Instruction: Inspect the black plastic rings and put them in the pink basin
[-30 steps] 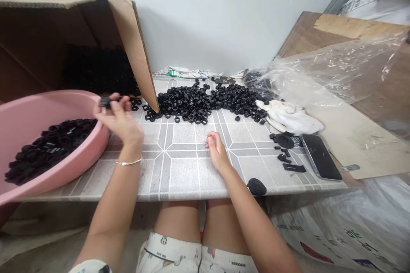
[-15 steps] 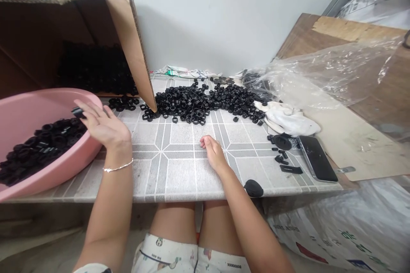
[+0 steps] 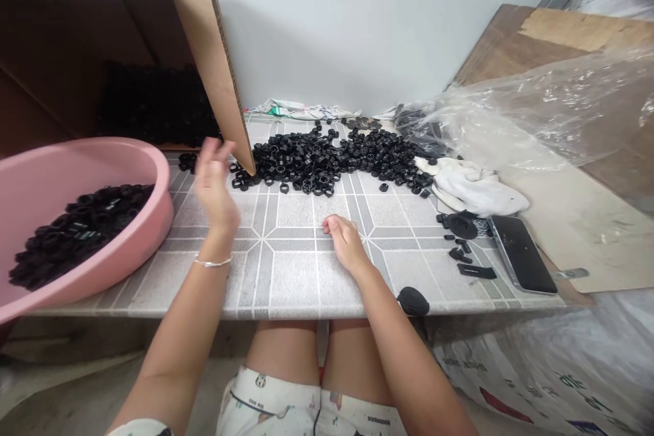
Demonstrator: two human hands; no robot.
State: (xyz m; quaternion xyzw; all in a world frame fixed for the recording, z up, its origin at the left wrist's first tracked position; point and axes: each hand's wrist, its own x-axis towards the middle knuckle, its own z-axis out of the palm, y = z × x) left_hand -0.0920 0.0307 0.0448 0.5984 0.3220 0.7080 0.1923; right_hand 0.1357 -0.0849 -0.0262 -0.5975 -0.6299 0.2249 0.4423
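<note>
My left hand (image 3: 215,187) is in the air over the table, between the pink basin and the cardboard box's front edge. Its fingers are blurred by motion but look extended and apart, with nothing seen in them. In the pink basin (image 3: 164,201) lies a heap of small black ring-shaped plastic parts (image 3: 84,231). My right hand (image 3: 345,242) rests above the table near the middle, fingers curled and pressed together; whatever they hold, if anything, is hidden. Beyond it spreads a loose pile of black rings (image 3: 311,160).
A cardboard box (image 3: 219,75) on its side holds more black parts. To the right lie a white cloth (image 3: 473,187), a phone (image 3: 522,253), several small black pieces (image 3: 476,272) and clear plastic film (image 3: 531,109). A round black object (image 3: 413,301) sits at the table's front edge.
My left hand has moved right, from above the basin to over the table. The black part at its fingers before is no longer seen there. My right hand stays nearly in place.
</note>
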